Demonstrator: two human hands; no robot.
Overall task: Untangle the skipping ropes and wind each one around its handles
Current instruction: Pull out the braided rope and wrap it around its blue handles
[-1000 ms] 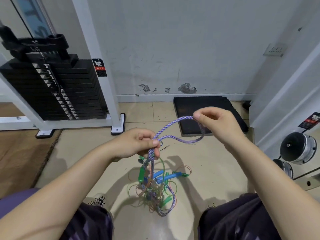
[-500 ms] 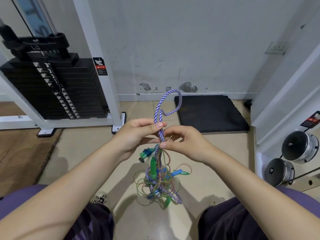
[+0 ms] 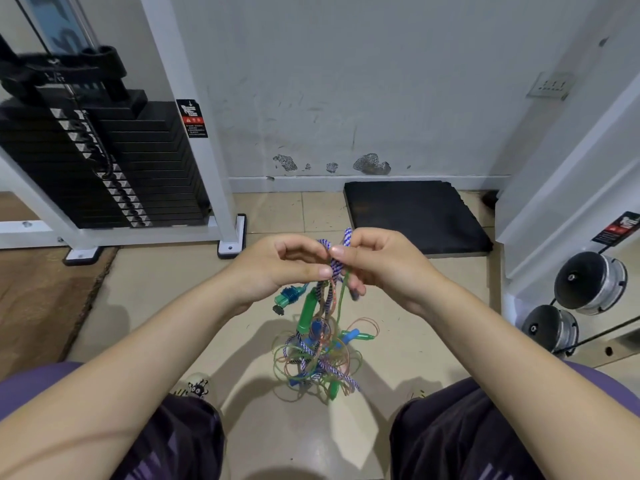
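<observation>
Both hands met at chest height over the tiled floor (image 3: 263, 427), the left hand (image 3: 277, 268) and the right hand (image 3: 381, 265) each pinching the blue-and-white braided rope (image 3: 335, 268) between thumb and fingers, with a short loop of it poking up above the knuckles. Below them the tangle of skipping ropes (image 3: 318, 355) hung from that rope, thin green and orange cords knotted with green and blue handles, a green handle (image 3: 307, 311) dangling just under the left hand. A black mat (image 3: 415, 216) lay by the wall beyond.
</observation>
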